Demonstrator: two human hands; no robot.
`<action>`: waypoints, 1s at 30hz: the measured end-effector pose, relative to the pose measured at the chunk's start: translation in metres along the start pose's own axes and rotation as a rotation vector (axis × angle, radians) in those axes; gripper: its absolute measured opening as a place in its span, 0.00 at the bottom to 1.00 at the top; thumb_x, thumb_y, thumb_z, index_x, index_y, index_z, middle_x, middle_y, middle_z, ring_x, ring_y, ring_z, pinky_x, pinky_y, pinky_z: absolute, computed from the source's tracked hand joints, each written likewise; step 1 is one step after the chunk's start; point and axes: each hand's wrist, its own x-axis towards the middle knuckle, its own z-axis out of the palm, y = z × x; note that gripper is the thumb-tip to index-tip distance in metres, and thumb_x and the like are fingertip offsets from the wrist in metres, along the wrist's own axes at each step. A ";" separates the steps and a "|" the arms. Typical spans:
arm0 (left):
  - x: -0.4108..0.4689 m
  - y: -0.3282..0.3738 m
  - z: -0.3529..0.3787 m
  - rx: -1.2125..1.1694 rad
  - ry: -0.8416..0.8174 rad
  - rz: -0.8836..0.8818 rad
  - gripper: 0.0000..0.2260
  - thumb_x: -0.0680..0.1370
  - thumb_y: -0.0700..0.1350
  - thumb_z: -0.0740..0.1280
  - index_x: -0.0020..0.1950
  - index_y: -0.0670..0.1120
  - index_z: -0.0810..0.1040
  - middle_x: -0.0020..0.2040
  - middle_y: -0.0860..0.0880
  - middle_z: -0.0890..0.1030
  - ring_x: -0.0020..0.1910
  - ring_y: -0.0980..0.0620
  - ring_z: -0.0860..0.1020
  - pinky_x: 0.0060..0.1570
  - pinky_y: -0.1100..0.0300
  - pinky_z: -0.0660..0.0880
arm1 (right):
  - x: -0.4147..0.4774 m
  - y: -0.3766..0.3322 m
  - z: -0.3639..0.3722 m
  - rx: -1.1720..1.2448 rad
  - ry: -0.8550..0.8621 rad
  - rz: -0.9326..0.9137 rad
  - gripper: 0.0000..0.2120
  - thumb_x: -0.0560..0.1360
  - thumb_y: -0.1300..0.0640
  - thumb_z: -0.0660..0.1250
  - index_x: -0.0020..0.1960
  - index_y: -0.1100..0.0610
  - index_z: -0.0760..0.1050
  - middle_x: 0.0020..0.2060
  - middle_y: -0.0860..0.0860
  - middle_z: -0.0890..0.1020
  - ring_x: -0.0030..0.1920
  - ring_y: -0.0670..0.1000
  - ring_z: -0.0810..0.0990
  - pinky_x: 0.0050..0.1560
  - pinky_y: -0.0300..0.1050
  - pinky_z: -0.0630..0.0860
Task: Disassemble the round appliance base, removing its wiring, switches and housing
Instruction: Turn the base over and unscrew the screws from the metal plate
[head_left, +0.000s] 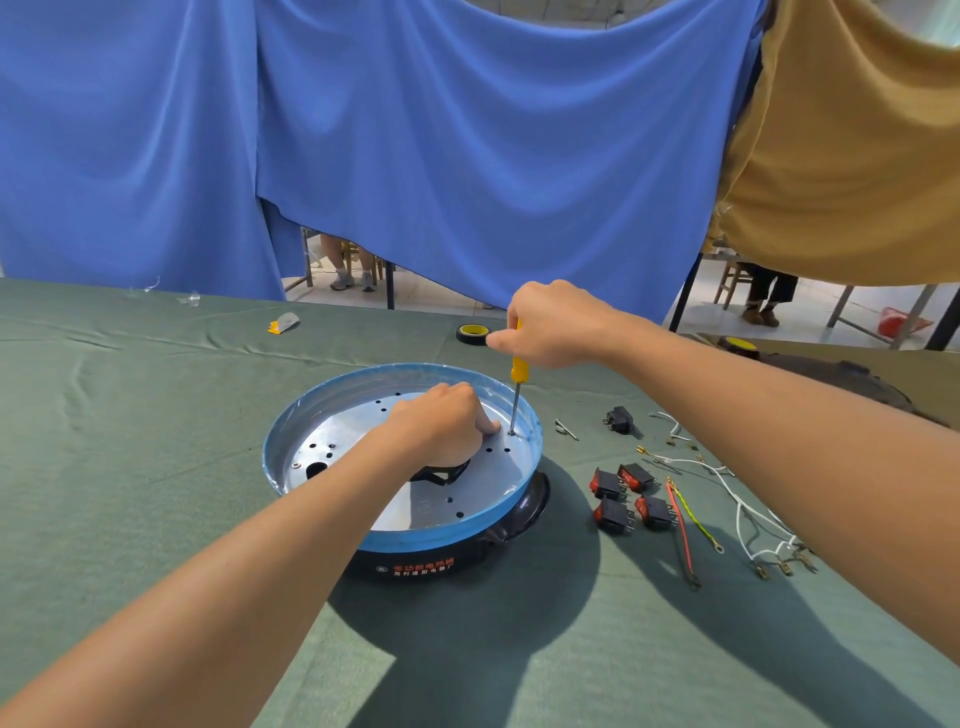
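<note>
The round appliance base (332, 410) sits on the green cloth, with a blue rim, a black housing below and a silver perforated plate (467, 493) inside. My left hand (441, 423) rests on that plate with curled fingers, one fingertip pressing beside the screwdriver tip. My right hand (550, 325) grips the yellow handle of a screwdriver (518, 387) held upright, its tip on the plate near the right rim. Several red-and-black rocker switches (626, 496) lie to the right of the base, with loose white, red and yellow-green wires (727, 499) beside them.
A roll of black tape with a yellow core (471, 332) lies behind the base. A small black part (619, 418) and a metal clip (565, 428) lie right of the rim. A dark object (841, 376) sits at the far right. Blue and tan curtains hang behind the table.
</note>
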 end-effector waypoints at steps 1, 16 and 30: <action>0.000 0.000 0.000 -0.006 -0.001 0.001 0.20 0.81 0.38 0.55 0.66 0.53 0.78 0.59 0.49 0.79 0.54 0.44 0.73 0.44 0.51 0.70 | 0.000 -0.001 0.000 0.019 -0.012 -0.016 0.13 0.75 0.51 0.63 0.45 0.62 0.76 0.41 0.59 0.79 0.40 0.58 0.73 0.40 0.57 0.76; 0.005 -0.004 0.002 -0.004 -0.001 0.010 0.21 0.81 0.36 0.55 0.66 0.54 0.78 0.59 0.49 0.79 0.54 0.45 0.74 0.46 0.49 0.74 | 0.004 0.003 0.000 0.024 -0.028 0.012 0.12 0.72 0.50 0.64 0.44 0.59 0.75 0.40 0.55 0.78 0.45 0.59 0.78 0.39 0.53 0.76; 0.005 -0.005 0.004 -0.003 -0.006 0.016 0.20 0.81 0.37 0.56 0.67 0.53 0.77 0.61 0.49 0.79 0.55 0.44 0.75 0.51 0.47 0.77 | 0.008 0.008 0.002 0.037 0.020 0.038 0.16 0.74 0.46 0.65 0.35 0.56 0.69 0.31 0.52 0.71 0.35 0.55 0.69 0.31 0.45 0.65</action>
